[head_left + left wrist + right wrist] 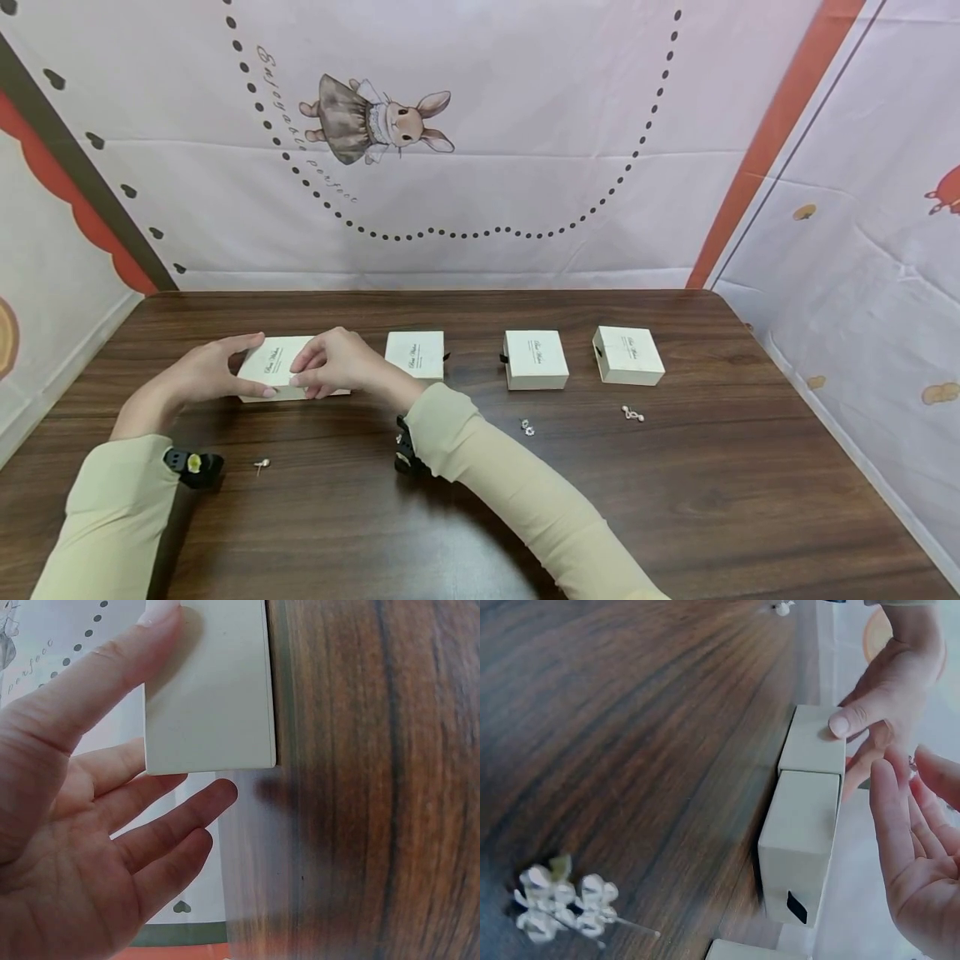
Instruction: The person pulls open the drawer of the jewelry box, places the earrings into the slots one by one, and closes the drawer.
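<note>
My left hand (198, 379) grips the leftmost white gift box (273, 358), thumb on its front side and a finger behind, other fingers loosely spread. The box is slid apart, its drawer (799, 814) with a black ribbon tab (796, 906) standing out of the sleeve (814, 739) toward the right. Over the drawer end, my right hand (333, 362) pinches a tiny shiny piece (913, 766) between thumb and finger, mostly hidden by the fingertips. A pearl-tipped stud earring (262, 463) lies nearer me. White flower stud earrings (592, 904) lie near my right wrist.
Three more white boxes, the nearest (415, 350), then one in the middle (536, 358) and one at the right (628, 356), stand along the back of the brown table (465, 550). Small earrings (528, 427) and a pearl pair (632, 414) lie before the right boxes. Printed cloth hangs behind.
</note>
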A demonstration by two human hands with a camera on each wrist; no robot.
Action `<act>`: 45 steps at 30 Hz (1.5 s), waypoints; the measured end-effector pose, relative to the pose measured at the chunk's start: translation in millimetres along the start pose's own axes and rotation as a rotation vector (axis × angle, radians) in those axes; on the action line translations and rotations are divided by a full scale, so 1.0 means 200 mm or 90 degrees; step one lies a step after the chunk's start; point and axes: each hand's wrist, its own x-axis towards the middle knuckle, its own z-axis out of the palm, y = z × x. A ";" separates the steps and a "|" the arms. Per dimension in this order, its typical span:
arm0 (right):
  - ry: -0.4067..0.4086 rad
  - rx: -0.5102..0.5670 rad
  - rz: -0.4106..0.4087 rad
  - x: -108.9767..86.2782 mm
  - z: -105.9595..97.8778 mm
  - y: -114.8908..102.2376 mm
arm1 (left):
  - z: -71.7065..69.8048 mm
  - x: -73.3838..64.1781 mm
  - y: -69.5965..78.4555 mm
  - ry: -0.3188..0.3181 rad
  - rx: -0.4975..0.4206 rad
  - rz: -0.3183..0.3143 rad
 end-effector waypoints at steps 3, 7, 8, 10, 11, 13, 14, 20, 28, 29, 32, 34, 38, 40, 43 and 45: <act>0.021 0.032 0.003 0.01 -0.01 0.01 | 0.00 0.00 0.00 0.000 0.002 -0.002; 0.027 0.043 0.000 0.01 -0.03 0.03 | 0.00 0.00 0.00 -0.003 -0.001 -0.008; 0.028 0.046 -0.001 0.01 -0.04 0.03 | 0.00 0.00 0.00 -0.004 0.001 -0.009; 0.031 0.058 0.002 0.02 -0.05 0.04 | 0.00 -0.01 0.00 -0.005 0.002 -0.009; 0.033 0.070 0.003 0.02 -0.05 0.04 | 0.00 -0.01 0.00 -0.005 0.003 -0.010; 0.043 0.083 0.007 0.02 -0.06 0.05 | 0.00 -0.01 0.00 -0.004 0.006 -0.009; 0.048 0.088 0.010 0.02 -0.06 0.05 | 0.00 -0.01 0.00 -0.004 0.007 -0.008; 0.067 0.059 0.009 0.02 -0.08 0.06 | 0.00 -0.01 0.00 -0.003 0.004 -0.005; 0.078 0.058 0.008 0.03 -0.11 0.08 | 0.00 -0.02 0.00 -0.002 0.002 -0.002; 0.081 0.059 0.009 0.03 -0.11 0.09 | 0.00 -0.02 0.00 -0.002 0.003 -0.001; 0.092 0.060 0.012 0.04 -0.12 0.10 | 0.00 -0.02 0.00 0.001 0.005 -0.002; 0.100 0.061 0.013 0.04 -0.13 0.11 | 0.00 -0.02 0.00 0.004 0.006 -0.003; 0.116 0.061 0.012 0.05 -0.14 0.12 | 0.00 -0.01 0.00 0.011 0.009 -0.005; 0.121 0.061 0.016 0.05 -0.14 0.12 | 0.00 -0.01 0.00 0.012 0.008 -0.006; 0.129 0.043 0.023 0.06 -0.14 0.12 | 0.00 -0.01 0.00 0.015 0.007 -0.005; 0.133 0.023 0.027 0.07 -0.14 0.12 | 0.00 -0.02 0.00 0.014 0.003 -0.008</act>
